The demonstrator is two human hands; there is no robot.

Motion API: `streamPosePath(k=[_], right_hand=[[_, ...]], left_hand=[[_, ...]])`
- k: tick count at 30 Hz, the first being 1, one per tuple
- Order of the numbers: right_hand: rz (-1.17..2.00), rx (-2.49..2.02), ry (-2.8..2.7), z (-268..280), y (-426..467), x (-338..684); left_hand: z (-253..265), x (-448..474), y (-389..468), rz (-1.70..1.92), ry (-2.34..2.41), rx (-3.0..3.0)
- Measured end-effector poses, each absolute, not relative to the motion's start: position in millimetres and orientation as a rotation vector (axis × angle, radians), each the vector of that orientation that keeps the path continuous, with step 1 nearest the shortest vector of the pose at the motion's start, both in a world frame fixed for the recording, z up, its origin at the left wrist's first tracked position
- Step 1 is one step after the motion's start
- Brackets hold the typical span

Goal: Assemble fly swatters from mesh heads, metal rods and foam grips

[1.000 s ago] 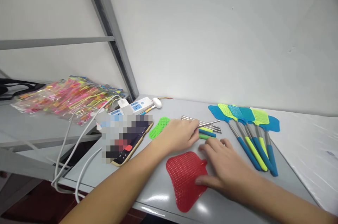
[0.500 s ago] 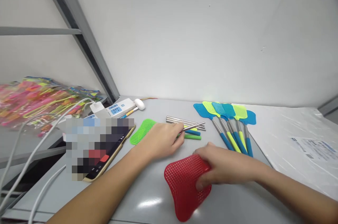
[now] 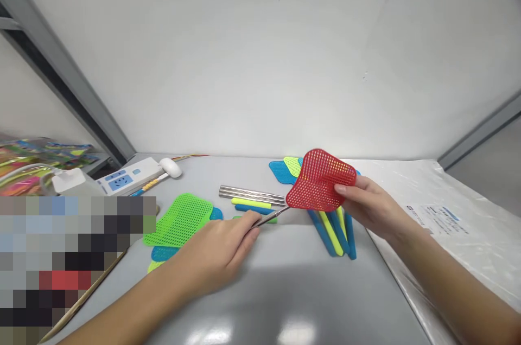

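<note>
My left hand (image 3: 228, 242) is closed round a thin metal rod (image 3: 272, 217), whose tip points up and right. That tip meets the lower left corner of a red fly swatter head (image 3: 321, 179); whether it is inside the head I cannot tell. My right hand (image 3: 368, 204) pinches the red head by its right edge, thumb in front. Behind the left hand lie several metal rods (image 3: 248, 193) side by side, with a yellow handle grip (image 3: 251, 203), a blue grip (image 3: 254, 209) and a partly covered green grip (image 3: 269, 220). A green swatter head (image 3: 181, 220) rests on other heads by my left forearm.
Behind the red head, several swatters with blue and yellow handles (image 3: 331, 231) lie fanned out. A white power strip (image 3: 128, 176) and a white earbud case (image 3: 170, 167) stand back left. White plastic wrapping (image 3: 427, 193) covers the right side. A blurred-out device is front left.
My right hand has lifted the red swatter head from near the front and brought it to the rod's tip. My left hand has drawn the rod toward me. The camera has turned right.
</note>
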State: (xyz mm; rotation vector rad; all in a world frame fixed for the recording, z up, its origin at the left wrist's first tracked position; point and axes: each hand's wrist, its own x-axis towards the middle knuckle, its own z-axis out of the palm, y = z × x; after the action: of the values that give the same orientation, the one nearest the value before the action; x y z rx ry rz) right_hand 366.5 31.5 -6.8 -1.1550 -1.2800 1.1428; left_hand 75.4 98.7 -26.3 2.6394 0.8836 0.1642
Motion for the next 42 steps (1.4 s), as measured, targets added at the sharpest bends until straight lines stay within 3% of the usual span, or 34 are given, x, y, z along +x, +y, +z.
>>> streamPosePath(k=[4,16,42], right_hand=[[1.096,-1.075,-0.941,-24.1,39.2,353.7],[1.169,-1.016,-0.62,-30.0,32.9,331.3],[0.98,-1.402,-0.946,-28.7,9.3,310.1]], left_hand=[[-30.7,77.2,95.1,0.103,0.894,2.602],[-31.3,77.1,93.1,0.155,0.824,2.604],[-33.0,73.6,89.6,0.13,0.76,2.419]])
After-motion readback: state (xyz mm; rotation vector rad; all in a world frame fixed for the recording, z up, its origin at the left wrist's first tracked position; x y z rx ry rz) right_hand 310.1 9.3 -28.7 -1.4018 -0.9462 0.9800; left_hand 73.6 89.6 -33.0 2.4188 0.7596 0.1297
